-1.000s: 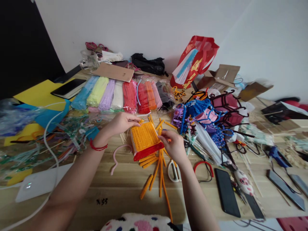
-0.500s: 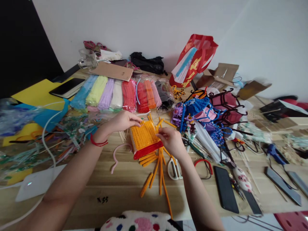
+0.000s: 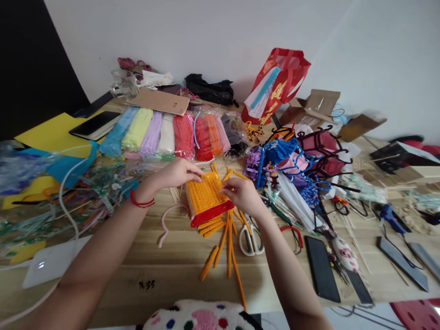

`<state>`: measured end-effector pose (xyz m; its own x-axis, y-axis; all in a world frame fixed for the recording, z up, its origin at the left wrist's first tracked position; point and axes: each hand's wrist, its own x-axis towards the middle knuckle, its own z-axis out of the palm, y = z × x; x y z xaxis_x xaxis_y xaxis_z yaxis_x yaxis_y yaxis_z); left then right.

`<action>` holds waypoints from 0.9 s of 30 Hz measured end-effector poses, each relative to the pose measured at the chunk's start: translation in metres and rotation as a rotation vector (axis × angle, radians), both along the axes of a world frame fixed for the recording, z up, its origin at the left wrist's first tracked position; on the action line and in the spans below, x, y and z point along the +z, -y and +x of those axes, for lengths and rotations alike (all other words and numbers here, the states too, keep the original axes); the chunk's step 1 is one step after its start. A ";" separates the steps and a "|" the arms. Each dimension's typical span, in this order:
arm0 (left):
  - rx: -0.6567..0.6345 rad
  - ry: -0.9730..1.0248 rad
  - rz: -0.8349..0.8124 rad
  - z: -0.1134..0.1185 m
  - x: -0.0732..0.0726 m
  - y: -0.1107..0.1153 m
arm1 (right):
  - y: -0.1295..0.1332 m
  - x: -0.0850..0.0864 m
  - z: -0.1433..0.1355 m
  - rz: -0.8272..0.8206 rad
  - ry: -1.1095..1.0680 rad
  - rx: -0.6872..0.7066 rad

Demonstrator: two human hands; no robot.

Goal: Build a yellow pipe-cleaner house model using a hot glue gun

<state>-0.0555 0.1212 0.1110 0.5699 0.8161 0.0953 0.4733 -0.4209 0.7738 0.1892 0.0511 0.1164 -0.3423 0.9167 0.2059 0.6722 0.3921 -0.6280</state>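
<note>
A boxy piece covered in rows of orange pipe cleaner (image 3: pixel 205 191), with a red band along its near edge, is held tilted above the table. My left hand (image 3: pixel 180 175) grips its far left corner between thumb and fingers. At the right edge, my right hand (image 3: pixel 243 195) is closed in a pinch against the orange surface; whatever lies between its fingertips is too small to make out. Loose orange pipe cleaners (image 3: pixel 229 250) are spread underneath and toward me. White-handled scissors (image 3: pixel 241 242) lie beside them, partly behind my right wrist. A pink pipe cleaner (image 3: pixel 164 225) curls to the left.
Bagged pipe cleaners in many colours (image 3: pixel 167 135) line the back. Blue and purple pipe-cleaner pieces (image 3: pixel 282 153) are heaped at the right. A black phone (image 3: pixel 322 269) and a blue glue gun (image 3: pixel 394 217) lie farther right. A white cable (image 3: pixel 65 201) runs along the left.
My right hand has shifted slightly left, farther over the orange piece. More of the scissors shows beside the wrist. My left hand keeps its hold.
</note>
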 end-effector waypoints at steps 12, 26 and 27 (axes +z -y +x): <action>-0.041 -0.044 -0.012 0.002 0.006 0.001 | -0.003 0.007 -0.009 -0.003 0.050 0.063; -0.035 -0.016 0.000 0.002 0.006 0.001 | -0.001 0.008 -0.008 -0.011 0.044 0.054; -0.038 -0.020 0.003 0.002 0.006 0.001 | -0.001 0.008 -0.008 -0.011 0.045 0.055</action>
